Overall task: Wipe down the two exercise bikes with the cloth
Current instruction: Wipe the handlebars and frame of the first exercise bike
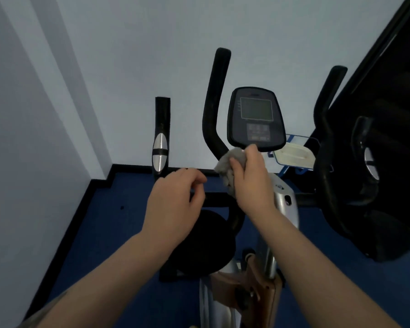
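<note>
Here the console of the exercise bike serves as the landmark: a dark oval panel with a grey screen above a block of buttons, tilted toward the camera. Directly below its lower edge, the right hand grips a crumpled grey cloth, fingers and thumb curled round it; the cloth bulges out to the left of the hand and lies against the bend of the black handlebar that rises left of the console. Whether the fingertips touch the console's lower rim cannot be told. Below and left of the console, the left hand hovers with its fingers loosely curled and holding nothing, just above the black crossbar that runs beneath the console. Further left of the console stands an upright black grip bearing two silver pulse-sensor plates. To the right of the console another black handlebar curves upward, and beyond it sits a bulky black machine with a silver oval plate on its own grip. Just right of the console's lower corner, behind it, lies a pale tray-like object with a blue frame. Beneath the console the silver post of the bike drops to a tan-coloured frame piece and a black round housing, all over a blue floor edged by a black skirting against the pale wall.
</note>
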Motion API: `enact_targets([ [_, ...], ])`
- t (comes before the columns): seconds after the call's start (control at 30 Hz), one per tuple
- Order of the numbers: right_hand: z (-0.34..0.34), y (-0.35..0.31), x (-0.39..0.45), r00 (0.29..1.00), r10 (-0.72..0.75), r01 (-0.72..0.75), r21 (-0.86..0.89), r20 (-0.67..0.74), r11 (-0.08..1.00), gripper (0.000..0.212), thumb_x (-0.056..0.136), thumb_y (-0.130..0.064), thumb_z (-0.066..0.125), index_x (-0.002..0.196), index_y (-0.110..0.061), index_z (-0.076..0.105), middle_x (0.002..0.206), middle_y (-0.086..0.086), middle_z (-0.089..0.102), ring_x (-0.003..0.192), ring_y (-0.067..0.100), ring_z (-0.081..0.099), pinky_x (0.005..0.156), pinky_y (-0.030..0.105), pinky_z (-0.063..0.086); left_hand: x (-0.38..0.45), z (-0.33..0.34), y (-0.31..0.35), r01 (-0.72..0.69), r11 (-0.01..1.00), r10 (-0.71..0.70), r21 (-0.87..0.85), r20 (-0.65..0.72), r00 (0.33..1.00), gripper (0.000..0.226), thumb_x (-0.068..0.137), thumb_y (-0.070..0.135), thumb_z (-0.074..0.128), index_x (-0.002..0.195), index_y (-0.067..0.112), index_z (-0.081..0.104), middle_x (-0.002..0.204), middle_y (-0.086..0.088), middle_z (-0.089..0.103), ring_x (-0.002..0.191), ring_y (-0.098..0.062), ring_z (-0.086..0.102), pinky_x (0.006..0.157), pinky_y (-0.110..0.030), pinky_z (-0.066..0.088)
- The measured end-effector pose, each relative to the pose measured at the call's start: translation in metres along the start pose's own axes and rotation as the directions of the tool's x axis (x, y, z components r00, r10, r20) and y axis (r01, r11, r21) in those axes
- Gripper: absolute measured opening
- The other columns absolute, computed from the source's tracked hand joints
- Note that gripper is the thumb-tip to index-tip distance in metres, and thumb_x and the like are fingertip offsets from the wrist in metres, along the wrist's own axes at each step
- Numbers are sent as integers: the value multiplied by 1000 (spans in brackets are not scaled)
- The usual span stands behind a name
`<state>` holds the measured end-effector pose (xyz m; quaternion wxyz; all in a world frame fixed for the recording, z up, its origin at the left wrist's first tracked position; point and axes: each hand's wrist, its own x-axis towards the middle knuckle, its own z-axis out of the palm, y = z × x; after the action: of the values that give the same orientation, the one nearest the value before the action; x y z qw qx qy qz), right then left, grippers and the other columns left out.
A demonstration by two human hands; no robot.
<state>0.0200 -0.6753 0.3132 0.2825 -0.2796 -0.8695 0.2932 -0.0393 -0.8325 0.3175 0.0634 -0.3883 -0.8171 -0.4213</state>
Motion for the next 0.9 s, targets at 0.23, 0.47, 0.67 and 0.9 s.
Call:
enact_targets([
  [0.23, -8, 1, -27, 998, 38, -35, -75, 41, 997, 18, 101, -33, 44, 90, -20, 36, 93, 1, 50, 75, 19, 53, 65, 44, 47, -3, 3, -3, -4, 999, 6, -38, 33, 999, 13, 89, 14, 63, 98, 23, 67, 86, 15, 63, 76, -4, 58, 72, -32, 52],
  [0.47, -5, -3, -50, 994, 110, -109, -56, 4, 992, 20, 100, -37, 44, 90, -23, 33, 92, 3, 55, 71, 20, 58, 61, 43, 48, -5, 3, -7, 33, 997, -29, -66, 55, 998, 15, 90, 17, 60, 96, 29, 65, 83, 20, 60, 75, 3, 56, 59, -9, 41],
  [0.67, 0, -12, -34, 980, 195, -196, -8, -47, 981, 20, 99, -42, 45, 97, -33, 27, 96, 0, 58, 75, 21, 60, 66, 45, 52, -8, 1, -7, 64, 989, -55, -134, 67, 996, 15, 90, 16, 60, 93, 30, 65, 80, 20, 59, 72, 2, 55, 60, -10, 41],
  [0.9, -10, -8, -15, 995, 85, -75, -207, 42, 976, 28, 100, -49, 40, 90, -24, 31, 81, -3, 51, 72, 21, 52, 57, 36, 33, -16, -1, -6, 65, 979, -48, -195, 87, 995, 17, 89, 12, 62, 91, 29, 66, 76, 16, 58, 71, -6, 55, 62, -12, 42],
])
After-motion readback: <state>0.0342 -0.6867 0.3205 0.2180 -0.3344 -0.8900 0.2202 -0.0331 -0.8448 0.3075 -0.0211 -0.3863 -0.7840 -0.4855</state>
